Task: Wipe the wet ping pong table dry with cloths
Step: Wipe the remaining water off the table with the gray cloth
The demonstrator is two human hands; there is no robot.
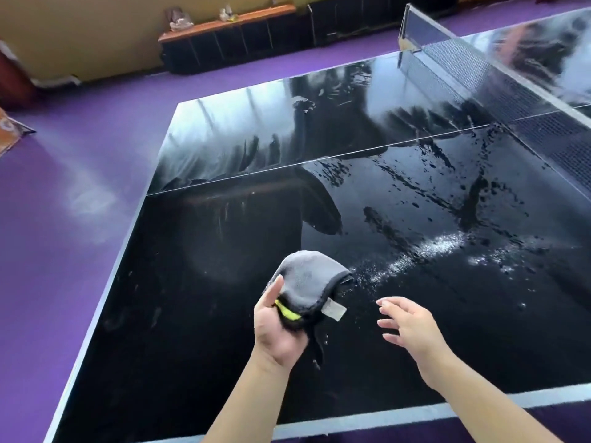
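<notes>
— Cloth position? A bunched grey microfibre cloth (308, 279) is gripped by the curled fingers of the left hand (278, 327) above the ping pong table (192, 282).

— Right hand (411, 327)? Fingers are spread, nothing is held. Water droplets (415, 254) are seen beyond, the net (479, 68) farther.

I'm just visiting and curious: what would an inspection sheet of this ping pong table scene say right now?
Surface: black ping pong table, glossy, with water drops and streaks mostly on the right half and toward the net.
Job's things: one grey cloth with a yellow-green patch and a white tag, bunched, held above the table.
Clutter: nothing seen on the table.
Grippers: left hand grips the cloth; right hand open, fingers spread, holding nothing, beside the cloth.
Cables: nothing seen.
Surroundings: purple floor; low dark shelf unit with a wooden top against the yellow wall, small items on it too blurred to name.
</notes>
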